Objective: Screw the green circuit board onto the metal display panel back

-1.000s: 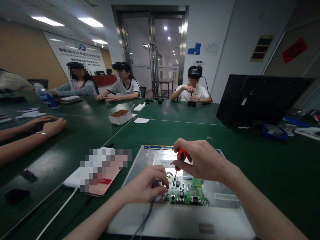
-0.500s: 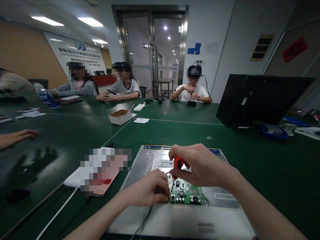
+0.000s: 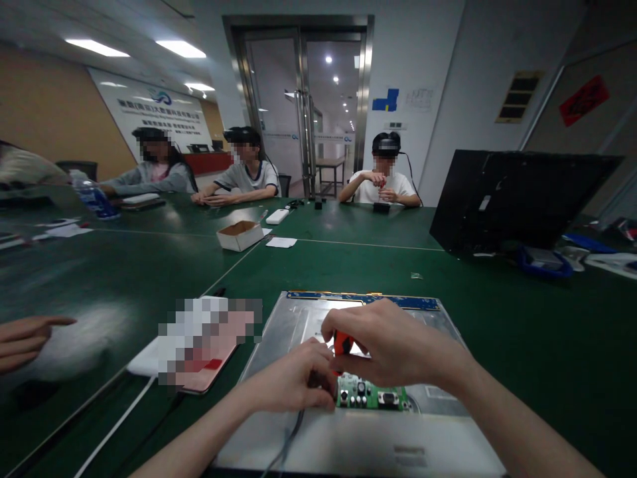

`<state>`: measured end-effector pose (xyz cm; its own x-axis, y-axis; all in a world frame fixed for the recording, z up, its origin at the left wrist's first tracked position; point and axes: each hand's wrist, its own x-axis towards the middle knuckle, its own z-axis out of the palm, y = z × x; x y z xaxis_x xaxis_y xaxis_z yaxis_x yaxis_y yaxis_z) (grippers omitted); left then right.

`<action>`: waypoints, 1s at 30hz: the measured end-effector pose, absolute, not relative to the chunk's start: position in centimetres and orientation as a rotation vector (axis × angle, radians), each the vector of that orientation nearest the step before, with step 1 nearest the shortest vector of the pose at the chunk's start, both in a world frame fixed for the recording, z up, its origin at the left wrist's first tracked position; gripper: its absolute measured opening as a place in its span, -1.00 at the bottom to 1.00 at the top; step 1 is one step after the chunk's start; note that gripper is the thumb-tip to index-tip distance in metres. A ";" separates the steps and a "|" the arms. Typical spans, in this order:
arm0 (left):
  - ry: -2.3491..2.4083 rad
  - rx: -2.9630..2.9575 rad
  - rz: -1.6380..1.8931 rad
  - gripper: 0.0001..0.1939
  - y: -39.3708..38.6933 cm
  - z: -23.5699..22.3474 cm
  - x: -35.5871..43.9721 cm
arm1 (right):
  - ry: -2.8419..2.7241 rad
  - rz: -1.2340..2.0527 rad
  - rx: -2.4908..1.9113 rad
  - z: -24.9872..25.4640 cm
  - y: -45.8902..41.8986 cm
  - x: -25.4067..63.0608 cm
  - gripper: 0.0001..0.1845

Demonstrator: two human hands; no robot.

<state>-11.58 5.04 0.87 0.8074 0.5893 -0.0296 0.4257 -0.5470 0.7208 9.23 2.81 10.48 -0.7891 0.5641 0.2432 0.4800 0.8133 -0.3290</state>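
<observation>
Down and left goes the right hand (image 3: 395, 342) with its orange screwdriver (image 3: 343, 342), closer to the left hand (image 3: 293, 380).
Its fingers curl around the screwdriver, over the green board (image 3: 369, 393) on a silver panel (image 3: 348, 441). The left hand's fingers bend by the board's left edge; I cannot tell if they grip anything. A dark cable (image 3: 290, 439) runs below them. The panel lies on the green table (image 3: 343, 271), right of a flat pink thing (image 3: 202, 383).
</observation>
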 end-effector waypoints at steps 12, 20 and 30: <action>0.761 2.228 0.271 -0.93 5.0 0.9 -11.7 | -2.686 0.328 -0.816 10.3 2.8 9.1 -0.84; 0.748 2.192 0.245 -0.95 5.0 1.0 -11.8 | -2.683 0.309 -0.799 10.5 2.6 9.2 -0.85; 0.707 2.189 0.257 -0.96 5.1 0.8 -11.7 | -2.692 0.281 -0.801 10.4 2.5 9.3 -0.83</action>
<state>-11.74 5.14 0.80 0.8229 0.5661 -0.0484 0.4026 -0.5209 0.7527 9.28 2.53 10.38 -0.7925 0.5590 0.2437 0.4967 0.8236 -0.2738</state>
